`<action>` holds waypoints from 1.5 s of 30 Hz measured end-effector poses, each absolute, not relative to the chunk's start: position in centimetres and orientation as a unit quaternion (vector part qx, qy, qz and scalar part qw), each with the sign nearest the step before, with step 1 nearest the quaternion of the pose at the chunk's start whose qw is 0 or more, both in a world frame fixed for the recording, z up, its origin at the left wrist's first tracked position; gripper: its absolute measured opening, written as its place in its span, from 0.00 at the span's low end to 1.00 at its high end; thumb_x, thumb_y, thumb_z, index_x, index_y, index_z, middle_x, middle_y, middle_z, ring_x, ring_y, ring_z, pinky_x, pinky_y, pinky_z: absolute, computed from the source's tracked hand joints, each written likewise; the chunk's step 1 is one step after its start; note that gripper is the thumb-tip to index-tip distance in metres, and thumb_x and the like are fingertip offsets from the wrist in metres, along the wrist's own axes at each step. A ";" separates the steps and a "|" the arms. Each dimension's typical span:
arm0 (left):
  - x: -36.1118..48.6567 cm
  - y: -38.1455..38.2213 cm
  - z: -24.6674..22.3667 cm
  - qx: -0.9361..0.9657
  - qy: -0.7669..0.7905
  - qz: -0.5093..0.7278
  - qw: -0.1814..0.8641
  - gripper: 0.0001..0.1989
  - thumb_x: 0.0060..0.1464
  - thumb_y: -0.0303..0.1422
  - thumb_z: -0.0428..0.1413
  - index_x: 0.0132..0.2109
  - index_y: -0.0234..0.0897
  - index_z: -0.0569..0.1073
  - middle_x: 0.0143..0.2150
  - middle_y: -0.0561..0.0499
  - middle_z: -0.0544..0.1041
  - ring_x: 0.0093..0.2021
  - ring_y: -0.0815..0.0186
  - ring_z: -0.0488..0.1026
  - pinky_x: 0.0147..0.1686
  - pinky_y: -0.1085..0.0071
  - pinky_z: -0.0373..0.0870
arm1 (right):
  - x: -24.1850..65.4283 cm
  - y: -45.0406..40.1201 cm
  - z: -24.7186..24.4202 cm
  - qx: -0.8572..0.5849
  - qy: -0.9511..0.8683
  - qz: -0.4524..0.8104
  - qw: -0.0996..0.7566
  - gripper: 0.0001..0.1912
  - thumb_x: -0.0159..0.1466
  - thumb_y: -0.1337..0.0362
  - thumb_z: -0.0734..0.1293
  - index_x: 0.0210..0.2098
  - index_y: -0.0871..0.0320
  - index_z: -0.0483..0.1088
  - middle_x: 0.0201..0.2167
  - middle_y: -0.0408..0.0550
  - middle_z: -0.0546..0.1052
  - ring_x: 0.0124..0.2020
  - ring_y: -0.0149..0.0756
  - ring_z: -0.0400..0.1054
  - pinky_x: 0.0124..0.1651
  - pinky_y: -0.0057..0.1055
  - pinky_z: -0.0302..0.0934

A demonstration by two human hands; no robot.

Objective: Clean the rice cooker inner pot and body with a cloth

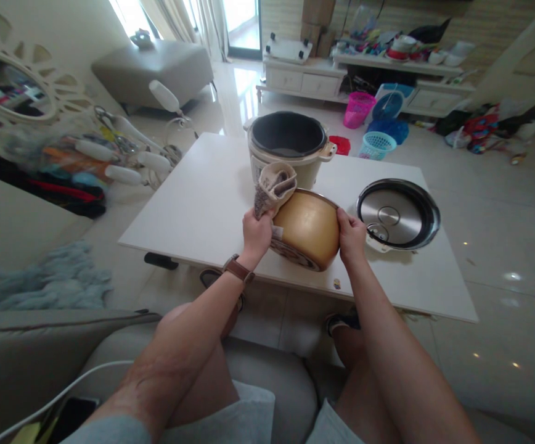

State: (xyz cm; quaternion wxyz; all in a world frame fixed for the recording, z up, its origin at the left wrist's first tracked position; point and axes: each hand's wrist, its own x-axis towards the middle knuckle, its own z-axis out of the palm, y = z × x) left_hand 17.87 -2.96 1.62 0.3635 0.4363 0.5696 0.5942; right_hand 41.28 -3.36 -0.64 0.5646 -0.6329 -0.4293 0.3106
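Note:
A gold inner pot [308, 225] of a cooker is held tilted over the near side of the white table [193, 203], its base turned toward me. My right hand [351, 234] grips its right side near the rim. My left hand [257, 234] is closed on a bunched patterned cloth [274, 186] at the pot's left side; whether its fingers also grip the pot I cannot tell. Just behind stands the white cooker body [261, 151], open-topped with a dark inside. On the right the round cooker lid [390, 213] lies with its metal underside up.
A small sticker [336, 283] marks the table's near edge. Beyond the table are a pink basket [359, 110], a light blue basket [377, 145] and a cluttered white cabinet [302, 80]. A lamp with several white shades [163, 95] stands at the left. A grey sofa [267, 376] is beneath me.

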 end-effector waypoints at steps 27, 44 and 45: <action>16.7 -3.7 2.7 0.448 0.622 0.573 0.291 0.10 0.54 0.41 0.64 0.33 0.39 0.80 0.37 0.44 0.82 0.45 0.53 0.79 0.51 0.60 0.73 | 40.7 -2.5 -3.2 -0.622 -0.475 0.301 0.546 0.33 0.61 0.29 0.60 0.31 0.54 0.65 0.30 0.40 0.66 0.36 0.35 0.60 0.42 0.31 0.56; 18.2 -4.2 2.7 0.588 0.515 0.560 0.275 0.12 0.54 0.29 0.60 0.45 0.39 0.83 0.52 0.43 0.84 0.57 0.50 0.78 0.63 0.55 0.71 | 40.2 -3.7 -0.2 -0.636 -0.442 0.250 0.581 0.33 0.57 0.32 0.70 0.24 0.52 0.56 0.21 0.34 0.55 0.26 0.29 0.48 0.29 0.29 0.45; 18.2 -4.2 2.7 0.576 0.519 0.562 0.287 0.11 0.54 0.30 0.60 0.45 0.39 0.83 0.51 0.44 0.84 0.56 0.50 0.78 0.62 0.55 0.72 | 40.2 -3.7 -0.2 -0.637 -0.440 0.248 0.582 0.34 0.56 0.31 0.71 0.23 0.52 0.55 0.21 0.34 0.54 0.26 0.28 0.48 0.29 0.29 0.45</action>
